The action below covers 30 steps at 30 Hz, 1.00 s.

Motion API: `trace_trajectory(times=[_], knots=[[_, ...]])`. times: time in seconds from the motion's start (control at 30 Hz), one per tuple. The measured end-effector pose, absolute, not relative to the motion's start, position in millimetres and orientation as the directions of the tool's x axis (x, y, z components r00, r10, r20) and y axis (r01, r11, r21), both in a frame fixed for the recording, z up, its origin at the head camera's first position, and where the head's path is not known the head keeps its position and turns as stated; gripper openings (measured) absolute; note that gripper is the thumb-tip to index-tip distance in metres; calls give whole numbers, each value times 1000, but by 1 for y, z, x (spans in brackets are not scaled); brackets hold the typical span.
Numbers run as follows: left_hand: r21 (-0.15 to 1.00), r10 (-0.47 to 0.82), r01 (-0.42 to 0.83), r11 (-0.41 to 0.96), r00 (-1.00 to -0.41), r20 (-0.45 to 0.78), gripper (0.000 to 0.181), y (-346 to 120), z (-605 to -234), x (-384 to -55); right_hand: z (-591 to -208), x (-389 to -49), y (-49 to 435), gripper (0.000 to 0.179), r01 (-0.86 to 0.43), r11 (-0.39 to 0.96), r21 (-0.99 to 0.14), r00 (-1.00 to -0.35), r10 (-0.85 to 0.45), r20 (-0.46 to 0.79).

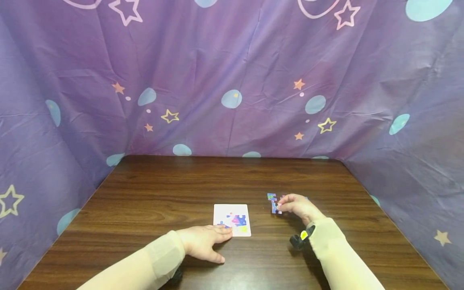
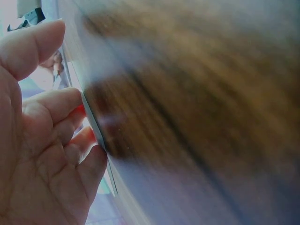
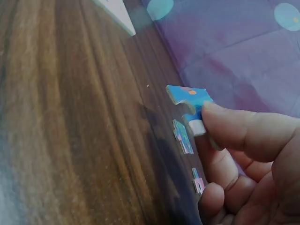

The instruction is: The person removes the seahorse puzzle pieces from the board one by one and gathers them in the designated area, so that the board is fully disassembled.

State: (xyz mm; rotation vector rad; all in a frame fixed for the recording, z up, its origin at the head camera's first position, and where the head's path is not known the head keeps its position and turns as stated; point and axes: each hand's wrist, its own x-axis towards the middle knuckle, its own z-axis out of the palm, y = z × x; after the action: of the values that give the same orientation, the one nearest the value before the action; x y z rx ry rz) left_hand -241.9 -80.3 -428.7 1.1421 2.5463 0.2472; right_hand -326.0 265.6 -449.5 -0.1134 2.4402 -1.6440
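My right hand pinches a blue jigsaw puzzle piece between thumb and fingers, above the table on the right. The piece has a notch, a white patch and a small orange mark. Loose puzzle pieces lie beside and below it, one just behind and another under the held piece in the right wrist view. My left hand lies with straight fingers over the lower left edge of a white square puzzle board. Several joined pieces in blue, pink and yellow sit on that board, partly covered by the fingers.
The dark brown wooden table runs back to a purple curtain printed with stars and blue ovals, which also closes off both sides. A black wrist camera hangs beneath the right wrist, close over the tabletop.
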Motion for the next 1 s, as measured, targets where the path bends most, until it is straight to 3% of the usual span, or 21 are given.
trace_trajectory(times=[0.33, 0.67, 1.0], knots=[[285, 749, 693, 663, -622, -230, 73, -80, -431, -243, -456, -324, 267, 12, 40, 507, -861, -981, -143, -130], [282, 735, 679, 678, -633, -242, 73, -79, -430, -242, -454, -315, 262, 17, -33, 591, -806, -989, -135, -59], [269, 739, 688, 674, -633, -233, 73, -79, -431, -242, -446, -316, 256, 23, 28, 553, -833, -988, -110, -106]])
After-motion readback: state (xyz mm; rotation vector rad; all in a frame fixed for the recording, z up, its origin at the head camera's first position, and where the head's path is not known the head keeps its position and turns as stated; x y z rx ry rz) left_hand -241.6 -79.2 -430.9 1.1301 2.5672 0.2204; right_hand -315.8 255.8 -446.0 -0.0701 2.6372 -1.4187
